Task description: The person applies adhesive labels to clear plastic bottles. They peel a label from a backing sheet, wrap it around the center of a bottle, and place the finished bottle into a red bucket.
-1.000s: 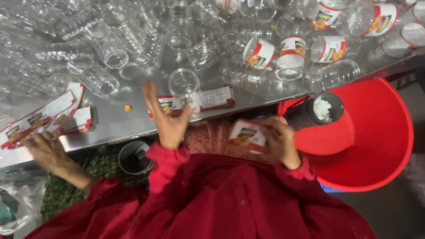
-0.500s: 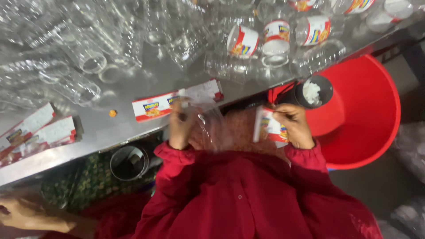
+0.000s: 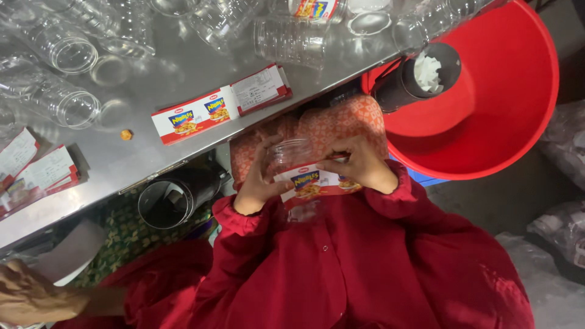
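— What has changed since half a second ago?
— I'm seeing both hands drawn in over the lap, off the table (image 3: 183,73).
— Grips?
— The left hand (image 3: 256,186) is grasping the jar (image 3: 291,159); the right hand (image 3: 359,167) is pressing the label (image 3: 314,183) on it.

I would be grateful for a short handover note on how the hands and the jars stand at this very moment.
Left hand: grips the side of a clear plastic jar held over the lap.
Right hand: presses a red-and-white label against that jar.
Label lies partly round the jar; whether it is fully stuck cannot be told.
On the steel table: a spare label strip, more labels at the left edge, many unlabelled clear jars.
Red tub at the right; black pot of white stuff at its rim.
Another person's hand lower left.
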